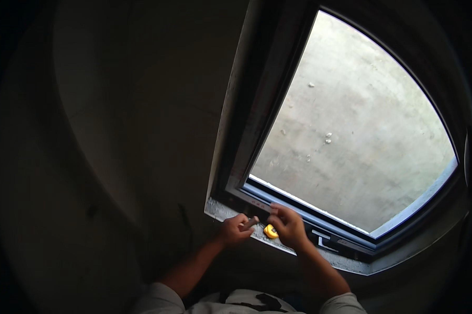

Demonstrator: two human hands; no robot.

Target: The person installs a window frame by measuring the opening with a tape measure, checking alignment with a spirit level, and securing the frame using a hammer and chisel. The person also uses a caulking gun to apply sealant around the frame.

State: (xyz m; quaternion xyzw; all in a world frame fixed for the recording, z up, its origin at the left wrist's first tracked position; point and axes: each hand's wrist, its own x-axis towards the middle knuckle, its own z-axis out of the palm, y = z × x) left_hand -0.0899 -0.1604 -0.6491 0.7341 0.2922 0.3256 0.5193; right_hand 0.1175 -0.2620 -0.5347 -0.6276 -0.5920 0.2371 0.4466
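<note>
Much of the scene is dark: the wall left of the window frame point(257, 120) shows only faint marks, and the black fisheye rim cuts off the frame's upper and right corners. Through the glass, a pale concrete surface point(351, 131) fills the opening. The frame's bottom rail carries a few light markings, too small to read.

Both hands meet at the lower left corner of the window frame, above the grey sill point(361, 264). The left hand point(235, 229) is curled closed around a thin dark tool point(250, 223) (whether it is a pen, a driver or something else cannot be made out), whose tip points toward the rail. The right hand point(288, 226) has its fingers bent down and bunched together, fingertips on the rail; what they press on, if anything, is hidden beneath them.

A small yellow tape measure point(270, 231) lies on the sill just below the frame's corner, between the two hands, touching or nearly touching the right hand's thumb side and just beside the tool. Its shape is partly covered by the right hand.
</note>
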